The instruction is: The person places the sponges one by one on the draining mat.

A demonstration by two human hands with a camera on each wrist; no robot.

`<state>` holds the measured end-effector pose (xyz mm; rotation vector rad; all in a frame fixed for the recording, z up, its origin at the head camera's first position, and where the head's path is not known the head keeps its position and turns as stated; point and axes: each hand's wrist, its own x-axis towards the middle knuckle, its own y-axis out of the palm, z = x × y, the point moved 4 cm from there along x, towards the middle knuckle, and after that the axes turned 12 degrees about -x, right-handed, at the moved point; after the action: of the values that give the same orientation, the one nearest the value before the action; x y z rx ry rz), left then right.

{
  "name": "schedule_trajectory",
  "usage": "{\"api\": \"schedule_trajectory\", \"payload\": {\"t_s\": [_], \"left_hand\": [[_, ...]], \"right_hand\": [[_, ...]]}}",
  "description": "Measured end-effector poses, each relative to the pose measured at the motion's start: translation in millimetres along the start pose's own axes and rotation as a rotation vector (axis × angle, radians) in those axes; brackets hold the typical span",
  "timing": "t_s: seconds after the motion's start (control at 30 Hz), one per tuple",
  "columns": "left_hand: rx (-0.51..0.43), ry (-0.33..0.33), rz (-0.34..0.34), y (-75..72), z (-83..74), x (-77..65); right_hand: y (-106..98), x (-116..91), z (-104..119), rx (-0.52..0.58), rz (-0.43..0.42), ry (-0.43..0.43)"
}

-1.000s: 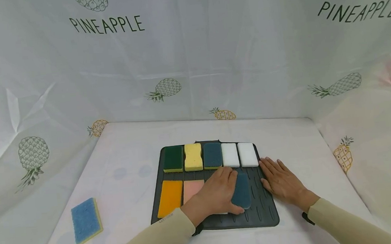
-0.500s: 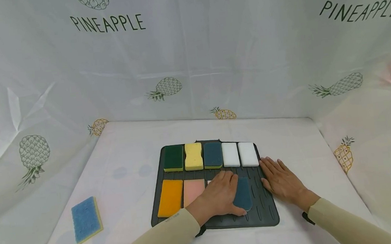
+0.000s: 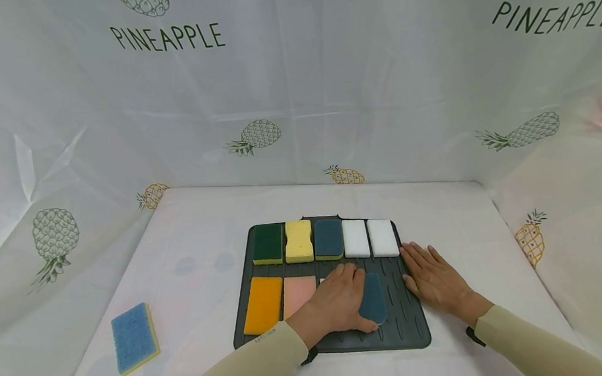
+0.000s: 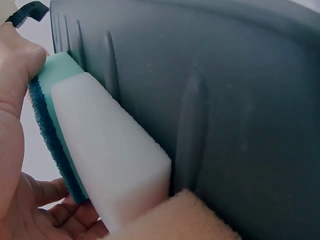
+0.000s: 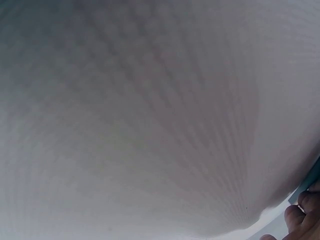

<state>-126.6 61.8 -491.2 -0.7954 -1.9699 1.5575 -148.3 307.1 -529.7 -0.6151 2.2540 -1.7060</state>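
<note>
My left hand (image 3: 335, 304) holds a dark blue sponge (image 3: 373, 301) on the black ridged mat (image 3: 405, 334). In the left wrist view, thumb and fingers span the ends of this sponge (image 4: 52, 135), which has a mint-green foam layer against the mat. A white sponge (image 4: 107, 150) stands right beside it, mostly hidden under the hand in the head view. Left of the hand lie a pink sponge (image 3: 298, 294) and an orange sponge (image 3: 263, 305). My right hand (image 3: 438, 280) lies flat at the mat's right edge, fingers straight.
Along the mat's far side runs a row: a dark green sponge (image 3: 268, 243), a yellow sponge (image 3: 298, 242), another dark blue sponge (image 3: 328, 238) and two white sponges (image 3: 356, 238). A light blue sponge (image 3: 135, 338) lies apart on the white tablecloth (image 3: 199, 316) at left.
Over the first half second my left hand and the dark blue sponge shifted slightly toward me; since then they have stayed put. My right hand has not moved.
</note>
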Motion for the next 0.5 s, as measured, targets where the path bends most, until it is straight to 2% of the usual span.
{"api": "schedule_trajectory", "payload": {"t_s": [0.33, 0.5], "left_hand": [[0.014, 0.006, -0.010, -0.5, -0.9, -0.5], [0.002, -0.001, 0.006, 0.5, -0.2, -1.4]], "right_hand": [[0.4, 0.2, -0.1, -0.002, 0.021, -0.003], [0.3, -0.4, -0.1, -0.009, 0.024, -0.006]]}}
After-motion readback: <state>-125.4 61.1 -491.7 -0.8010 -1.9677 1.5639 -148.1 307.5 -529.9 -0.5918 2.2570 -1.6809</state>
